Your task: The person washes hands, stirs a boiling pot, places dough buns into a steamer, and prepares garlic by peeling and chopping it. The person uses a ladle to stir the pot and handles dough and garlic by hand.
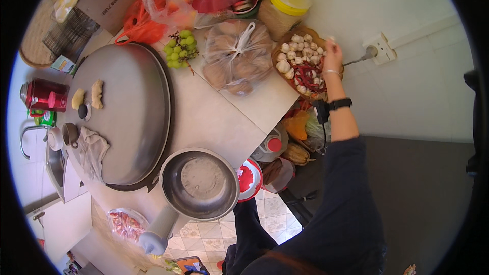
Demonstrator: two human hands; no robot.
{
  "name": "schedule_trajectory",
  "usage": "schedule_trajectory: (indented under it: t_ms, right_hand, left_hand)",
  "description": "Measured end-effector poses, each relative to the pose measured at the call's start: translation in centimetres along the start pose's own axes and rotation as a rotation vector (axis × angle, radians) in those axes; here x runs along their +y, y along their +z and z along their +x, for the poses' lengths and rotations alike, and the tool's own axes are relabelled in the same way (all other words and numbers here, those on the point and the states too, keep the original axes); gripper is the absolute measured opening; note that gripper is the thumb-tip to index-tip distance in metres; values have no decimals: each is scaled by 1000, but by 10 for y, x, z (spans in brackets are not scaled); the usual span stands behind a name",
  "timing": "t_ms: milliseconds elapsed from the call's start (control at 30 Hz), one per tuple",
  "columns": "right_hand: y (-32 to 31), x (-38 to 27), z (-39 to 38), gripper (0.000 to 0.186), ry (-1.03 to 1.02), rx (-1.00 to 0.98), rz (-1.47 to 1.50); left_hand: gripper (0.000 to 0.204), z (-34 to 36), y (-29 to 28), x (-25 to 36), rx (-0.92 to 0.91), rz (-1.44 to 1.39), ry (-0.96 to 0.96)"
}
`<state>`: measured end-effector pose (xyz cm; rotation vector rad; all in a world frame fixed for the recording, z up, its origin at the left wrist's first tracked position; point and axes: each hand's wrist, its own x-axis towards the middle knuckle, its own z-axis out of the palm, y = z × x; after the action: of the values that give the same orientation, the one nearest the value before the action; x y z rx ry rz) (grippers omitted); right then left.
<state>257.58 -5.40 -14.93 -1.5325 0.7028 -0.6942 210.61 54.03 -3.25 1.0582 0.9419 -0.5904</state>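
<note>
Right hand (333, 60): raised at the right side of the brown basket (318, 38), back of the hand uppermost, fingers directed toward the top of the view, forearm nearly upright below it. Fingers bent and drawn close together. A small pale spot (331, 39) shows at their tips; too small to identify, so cannot tell whether the grip is clamped on anything. Left hand: out of view, grip cannot be told.

Basket: on the far right corner of the counter (244, 109), against the wall. Outline roughly oval, the longer axis running from the top of the view downward with a slight lean to the right; part of the right rim is hidden by the hand.

Contents: white garlic bulbs (283, 66) mostly in the upper and left part, their stem ends directed several ways; dried red chilies (307, 76) across the lower middle, long axes mixed.

Relative to grip: fingertips lie just right of the upper garlic; chilies lie lower and to the left of the fingers. Contact between hand and rim cannot be told.

Nearby: yellow-lidded jar (281, 18) just beyond the basket; clear bag of round brown items (237, 56) to its left; plug (371, 51) in the wall socket (384, 49) to the right of the hand.
</note>
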Motion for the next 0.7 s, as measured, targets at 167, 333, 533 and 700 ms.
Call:
schedule_trajectory:
  t_ms: [167, 333, 533, 700]
  right_hand:
    - [-48, -42, -136, 39, 117, -101, 628]
    - [-56, -87, -281, 39, 218, -396, 782]
    - [-58, -159, -339, 45, 303, -638, 984]
    - [-59, -214, -416, 50, 253, -975, 966]
  left_hand:
    - [54, -14, -15, -6, -12, -56, 49]
    - [54, -38, -43, -24, -37, -125, 116]
    - [53, -115, -115, -78, -108, -294, 285]
    - [48, -172, -187, -171, -85, -466, 376]
